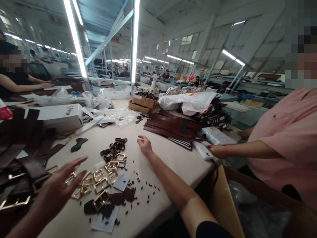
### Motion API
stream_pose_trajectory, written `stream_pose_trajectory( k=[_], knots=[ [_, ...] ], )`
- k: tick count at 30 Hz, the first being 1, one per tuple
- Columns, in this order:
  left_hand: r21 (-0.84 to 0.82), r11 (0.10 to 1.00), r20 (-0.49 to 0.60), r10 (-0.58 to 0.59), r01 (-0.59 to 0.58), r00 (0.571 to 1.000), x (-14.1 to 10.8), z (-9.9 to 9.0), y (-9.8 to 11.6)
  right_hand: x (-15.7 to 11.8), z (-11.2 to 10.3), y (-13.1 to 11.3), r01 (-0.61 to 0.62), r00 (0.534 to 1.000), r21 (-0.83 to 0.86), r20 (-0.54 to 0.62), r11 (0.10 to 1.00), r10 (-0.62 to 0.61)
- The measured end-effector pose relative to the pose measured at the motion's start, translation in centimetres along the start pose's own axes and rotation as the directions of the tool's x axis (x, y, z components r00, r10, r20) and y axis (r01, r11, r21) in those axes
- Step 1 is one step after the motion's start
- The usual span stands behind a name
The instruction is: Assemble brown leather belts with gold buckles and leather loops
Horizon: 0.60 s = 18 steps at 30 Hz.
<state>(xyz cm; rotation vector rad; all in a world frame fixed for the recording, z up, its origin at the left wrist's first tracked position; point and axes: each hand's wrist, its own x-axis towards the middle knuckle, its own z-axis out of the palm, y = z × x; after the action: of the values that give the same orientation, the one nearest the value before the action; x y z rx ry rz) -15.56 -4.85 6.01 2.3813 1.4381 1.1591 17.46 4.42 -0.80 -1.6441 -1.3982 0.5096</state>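
My left hand, slightly blurred, hovers at the lower left with its fingers stretched and apart, nothing in it. Near its fingertips are gold belt buckles, spread in a loose pile on the pale table. My right hand reaches over the table, its fingers loosely bent and apart; I see nothing held. To its left lies a heap of dark brown belt loops. Brown strips, like belt straps, are stacked beyond it. Belts with gold buckles lie at the far left, partly behind my left hand.
Small dark pieces are scattered near the front edge, beside paper slips. A white box, plastic bags and a cardboard box stand farther back. At right, a person in pink touches a white object. Another person sits at left.
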Motion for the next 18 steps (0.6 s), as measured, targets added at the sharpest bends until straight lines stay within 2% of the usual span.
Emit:
stream_pose_trajectory(
  k=[4,6,8,11,15,18],
  knots=[
    [-0.090,0.990,0.008,0.112,-0.110,0.994,-1.7,5.2,-1.3,3.7,-2.8,1.1,-0.089,0.995,-0.245,-0.065,0.965,0.075],
    [-0.131,0.981,0.025,0.144,-0.140,0.989,-2.4,7.0,-1.6,5.5,-4.4,2.0,-0.137,0.989,-0.372,-0.094,0.918,0.110],
    [-0.158,0.976,0.072,0.166,-0.153,0.983,-2.9,7.8,-1.9,6.8,-5.6,3.1,-0.186,0.982,-0.484,-0.112,0.855,0.150],
    [-0.174,0.978,0.105,0.133,-0.113,0.986,-3.2,7.5,-2.4,7.6,-6.6,4.6,-0.219,0.976,-0.611,-0.126,0.761,0.180],
    [-0.183,0.977,0.062,0.126,-0.113,0.990,-3.3,7.4,-3.4,7.2,-6.8,5.2,-0.158,0.987,-0.708,-0.125,0.688,0.098],
    [-0.210,0.957,0.008,0.204,-0.198,0.979,-3.6,9.4,-5.2,6.7,-6.7,5.0,-0.090,0.994,-0.752,-0.105,0.653,0.016]
  ],
)
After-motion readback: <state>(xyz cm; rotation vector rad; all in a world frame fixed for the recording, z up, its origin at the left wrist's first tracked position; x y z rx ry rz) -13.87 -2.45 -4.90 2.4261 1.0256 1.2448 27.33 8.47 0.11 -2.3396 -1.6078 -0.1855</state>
